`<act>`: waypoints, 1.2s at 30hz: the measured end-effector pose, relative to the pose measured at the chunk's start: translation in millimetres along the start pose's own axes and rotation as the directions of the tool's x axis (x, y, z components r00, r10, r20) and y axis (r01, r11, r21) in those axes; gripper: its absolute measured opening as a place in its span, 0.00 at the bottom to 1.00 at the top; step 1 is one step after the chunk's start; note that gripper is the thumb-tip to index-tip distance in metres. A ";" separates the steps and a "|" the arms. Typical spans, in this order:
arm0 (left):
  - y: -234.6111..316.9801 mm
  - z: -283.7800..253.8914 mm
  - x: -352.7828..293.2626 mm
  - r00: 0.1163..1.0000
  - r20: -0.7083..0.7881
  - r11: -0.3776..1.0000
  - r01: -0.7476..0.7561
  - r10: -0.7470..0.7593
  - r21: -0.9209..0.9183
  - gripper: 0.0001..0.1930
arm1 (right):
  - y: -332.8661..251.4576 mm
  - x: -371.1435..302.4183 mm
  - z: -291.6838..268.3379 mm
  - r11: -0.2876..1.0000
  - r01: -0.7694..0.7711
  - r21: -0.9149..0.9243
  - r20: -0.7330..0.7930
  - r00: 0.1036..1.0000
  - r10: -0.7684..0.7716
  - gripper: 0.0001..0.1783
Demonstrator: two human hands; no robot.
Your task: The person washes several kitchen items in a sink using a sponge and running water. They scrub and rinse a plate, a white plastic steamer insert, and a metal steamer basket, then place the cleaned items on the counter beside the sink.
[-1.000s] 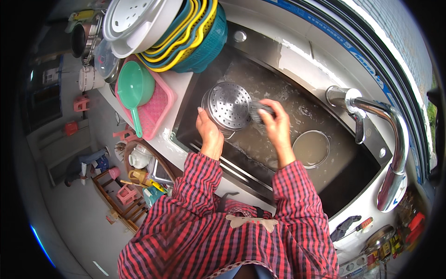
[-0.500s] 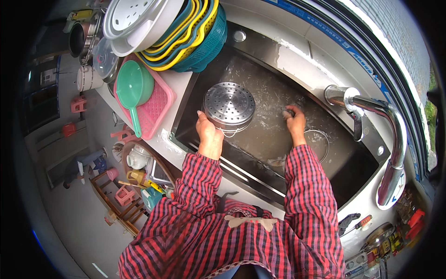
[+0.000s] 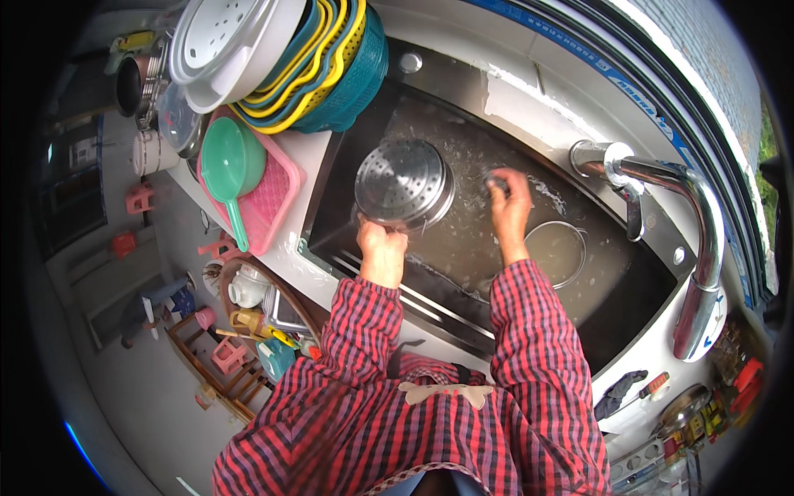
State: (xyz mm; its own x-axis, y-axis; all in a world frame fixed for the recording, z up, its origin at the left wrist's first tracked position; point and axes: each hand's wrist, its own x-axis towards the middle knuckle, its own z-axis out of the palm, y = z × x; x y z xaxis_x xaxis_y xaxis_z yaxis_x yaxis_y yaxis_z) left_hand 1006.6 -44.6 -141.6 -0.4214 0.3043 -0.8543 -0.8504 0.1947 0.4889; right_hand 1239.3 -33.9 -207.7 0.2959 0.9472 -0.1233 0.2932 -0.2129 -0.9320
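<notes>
A round metal steamer basket [image 3: 401, 180] with a perforated base is held over the murky water in the dark sink [image 3: 339, 240]. My left hand [image 3: 382, 250] grips its near rim, with the thumb over the edge. To the right, just above the water, my right hand [image 3: 511, 207] is closed around a small dark wad [image 3: 497, 183], mostly covered by the fingers. The wad is apart from the basket. A round metal vessel [image 3: 556, 255] lies under the water, right of my right wrist; only its rim shows clearly.
A chrome faucet [image 3: 699, 215] arches at the sink's right side. On the left counter, a green ladle [image 3: 233, 161] rests on a pink tray [image 3: 285, 194]. Stacked colanders and basins [image 3: 343, 91] stand at the sink's far left corner. Behind the sink runs a window frame [image 3: 612, 70].
The steamer basket has tilted, and my left hand has shifted under its near rim. My right hand has lifted and moved left toward the basket, showing the dark wad more clearly.
</notes>
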 end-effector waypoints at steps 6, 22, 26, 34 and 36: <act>0.7 -3.4 10.5 0.994 -0.110 0.996 -0.025 0.015 -0.084 0.18 | 28.5 6.0 -18.0 0.896 -0.331 -0.295 -0.063 0.943 0.328 0.15; 25.1 -18.3 -48.9 0.753 0.570 0.777 -0.558 0.328 0.291 0.20 | 56.6 31.4 -37.8 0.916 0.031 -0.400 0.069 0.998 -0.004 0.13; 58.0 -4.7 -65.4 0.397 0.876 0.101 -0.918 0.274 0.384 0.20 | 27.2 -0.8 -43.0 0.895 -0.431 0.114 0.392 0.847 0.358 0.13; 64.3 32.1 -107.7 -0.497 0.809 -0.090 -0.833 -0.314 -0.547 0.21 | -121.3 -35.1 -59.0 0.986 -0.051 0.157 0.742 0.665 -0.084 0.12; 62.8 36.7 -114.3 -0.609 0.725 -0.067 -0.749 -0.322 -0.659 0.22 | -130.0 -41.4 -62.5 0.997 -0.041 0.067 0.798 0.602 -0.029 0.11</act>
State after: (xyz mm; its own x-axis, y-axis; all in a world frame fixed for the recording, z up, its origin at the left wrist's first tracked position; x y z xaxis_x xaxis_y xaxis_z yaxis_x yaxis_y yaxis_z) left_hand 1012.9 -32.9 -6.8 0.7589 0.4284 0.4905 0.1653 -0.8552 0.4912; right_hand 1245.7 -60.4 -60.1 -0.5561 0.7672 -0.3194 0.2192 -0.2354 -0.9469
